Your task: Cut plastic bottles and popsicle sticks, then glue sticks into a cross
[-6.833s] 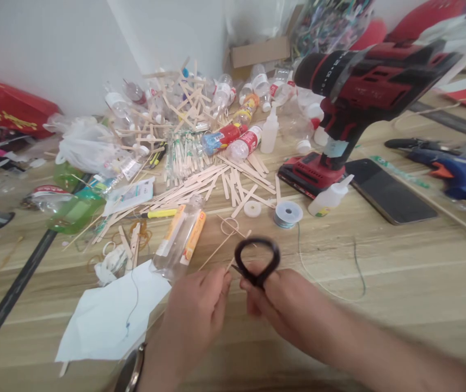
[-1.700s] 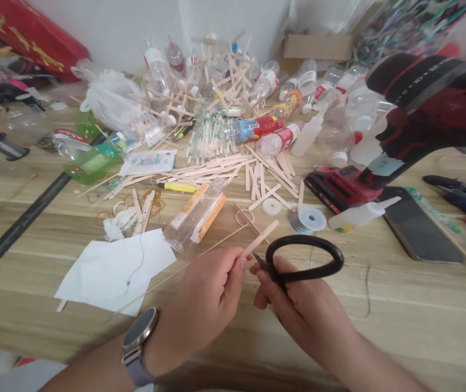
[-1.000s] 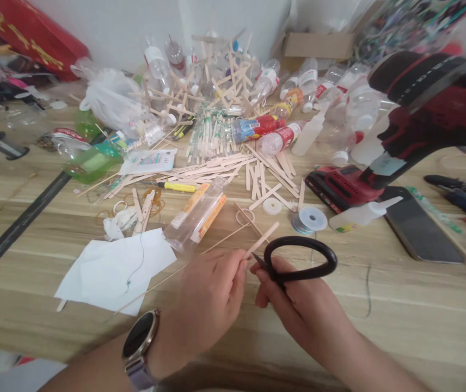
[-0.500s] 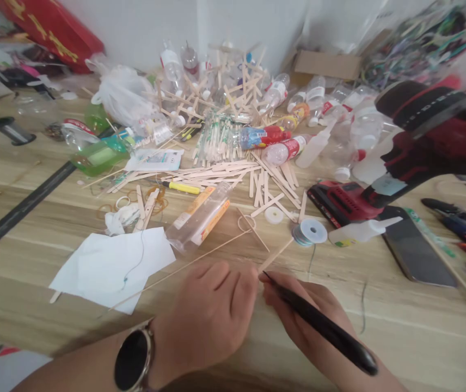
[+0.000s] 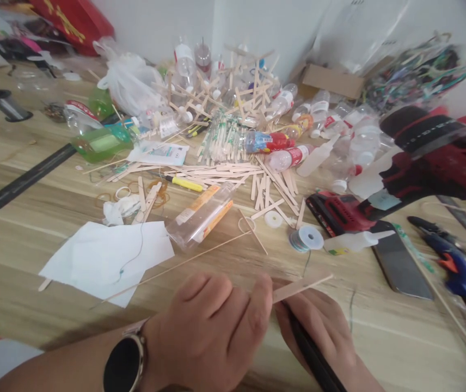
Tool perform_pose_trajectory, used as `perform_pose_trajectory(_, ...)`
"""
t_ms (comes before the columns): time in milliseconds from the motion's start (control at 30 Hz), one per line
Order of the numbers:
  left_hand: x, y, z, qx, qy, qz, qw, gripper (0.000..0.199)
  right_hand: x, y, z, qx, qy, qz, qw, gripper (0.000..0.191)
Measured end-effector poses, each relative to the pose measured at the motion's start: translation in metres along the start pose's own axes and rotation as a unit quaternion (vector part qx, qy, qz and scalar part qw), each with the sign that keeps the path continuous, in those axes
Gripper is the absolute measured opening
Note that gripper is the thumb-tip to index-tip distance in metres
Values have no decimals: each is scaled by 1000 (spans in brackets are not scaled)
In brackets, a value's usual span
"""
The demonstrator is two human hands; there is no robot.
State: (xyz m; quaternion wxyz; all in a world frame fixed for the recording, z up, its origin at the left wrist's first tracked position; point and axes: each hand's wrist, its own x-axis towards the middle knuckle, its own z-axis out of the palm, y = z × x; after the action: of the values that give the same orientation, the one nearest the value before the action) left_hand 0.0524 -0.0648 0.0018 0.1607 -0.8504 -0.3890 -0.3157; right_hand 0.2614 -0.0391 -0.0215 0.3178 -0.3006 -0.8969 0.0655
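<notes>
My left hand (image 5: 216,326), with a watch on its wrist, is closed on one end of a flat wooden stick (image 5: 303,286) near the table's front edge. The stick points right, past the fingertips. My right hand (image 5: 318,326) is wrapped round a black-handled tool (image 5: 312,351), close beside my left hand. The tool's tip is hidden near the stick's held end. Beyond the hands, a thin wooden rod (image 5: 179,264) lies across a sheet of white paper (image 5: 106,258).
A clear bottle (image 5: 202,215), a thread spool (image 5: 306,238), a phone (image 5: 402,261) and a red drill (image 5: 421,169) lie beyond and right of the hands. Loose sticks (image 5: 216,171) and plastic bottles fill the back. A blue glue gun (image 5: 457,267) is at the far right.
The stick has swung from pointing up and away to pointing right, nearly level. The black tool has turned steeper and lower with my right hand, and its tip is now hidden.
</notes>
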Motion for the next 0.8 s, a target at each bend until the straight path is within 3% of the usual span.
perform_pose_trajectory(200,5,-1,-2,-57,-54,-54,995,34,4,2,2,10,-12,16,1000,34)
perform_pose_trajectory(367,7,-5,1,-29,-42,-53,997,33,15,-12,-1,147,-85,163,972,21)
perform_pose_trajectory(467,5,-6,4,-14,-49,-46,998,33,26,-21,-5,187,-121,217,950,25)
perform_pose_trajectory(533,3,-6,6,-27,-62,-55,996,32,30,-21,-8,147,-124,201,961,26)
perform_pose_trajectory(633,2,-3,8,-57,-78,-80,992,28,32,-13,-10,-23,-95,54,994,30)
perform_pose_trajectory(700,1,-3,8,-65,-82,-95,990,28,32,-8,-10,-107,-79,-27,991,35)
perform_pose_trajectory(733,0,-3,8,-61,-80,-98,990,29,32,-7,-10,-116,-76,-38,990,36)
perform_pose_trajectory(800,0,-4,9,-46,-68,-86,993,30,33,-9,-9,-58,-76,11,995,34)
